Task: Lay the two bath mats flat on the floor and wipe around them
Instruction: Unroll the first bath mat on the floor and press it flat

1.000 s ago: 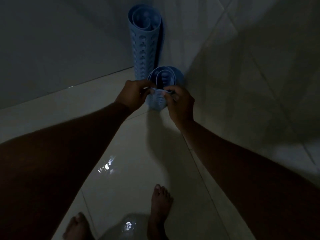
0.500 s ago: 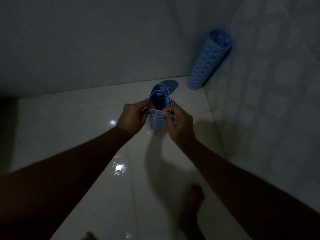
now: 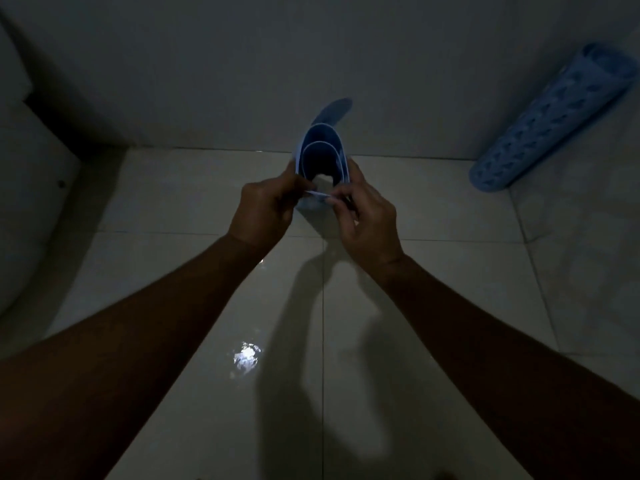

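Blue plastic, curled into a loose roll, sits between both hands out in front of the person — this is the nearer bath mat (image 3: 320,157), held up off the floor (image 3: 433,271) with its open end facing the camera, so the spiral of its layers shows. The left hand (image 3: 265,211) pinches the near edge of the roll from the left, fingers closed on it. The right hand (image 3: 363,220) does the same from the right, thumb and fingertips clamped on that same thin edge, with the other fingers resting against the side of the roll. One rounded end of the mat flaps up behind the roll, against the grey wall (image 3: 311,57).

A second bath mat (image 3: 554,123), also blue and dotted with holes, stays rolled into a tube at the far right. It leans tilted in the corner, its lower end on the floor and its upper end against the right-hand wall — well apart from the hands.

Pale glossy tiles cover the floor, which carries a bright glint of light near the left forearm and the dark shadows of both arms.
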